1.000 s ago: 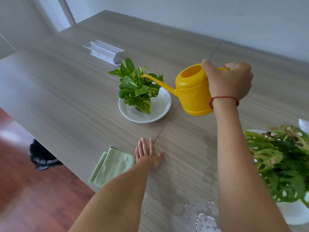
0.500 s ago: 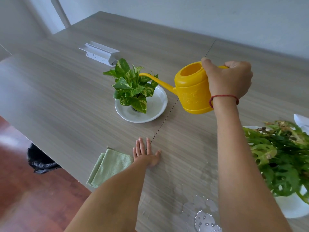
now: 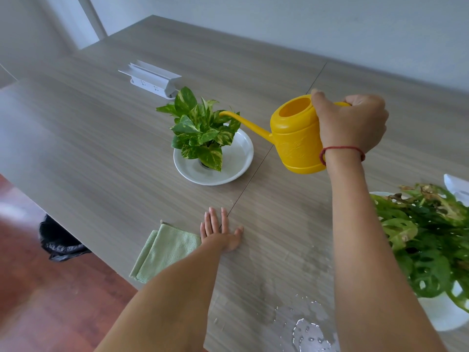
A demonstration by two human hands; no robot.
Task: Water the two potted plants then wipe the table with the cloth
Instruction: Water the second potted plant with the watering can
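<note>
My right hand [image 3: 351, 123] grips the handle of a yellow watering can [image 3: 294, 141], held above the table with its thin spout reaching into the leaves of the small variegated potted plant [image 3: 200, 130]. That plant stands in a white saucer [image 3: 236, 163]. A second, larger potted plant [image 3: 426, 240] with holed leaves sits in a white pot at the right edge. My left hand [image 3: 220, 232] lies flat on the table, fingers spread, touching the right side of a folded green cloth [image 3: 165, 250].
A puddle of water [image 3: 307, 326] lies on the grey wood-grain table [image 3: 88, 148] near its front edge. A white power strip holder [image 3: 149, 78] stands behind the small plant. A black bin bag [image 3: 61, 242] sits on the red floor below the table's left edge.
The watering can's spout has edged a little further left into the small plant's leaves. My left hand stays flat beside the cloth.
</note>
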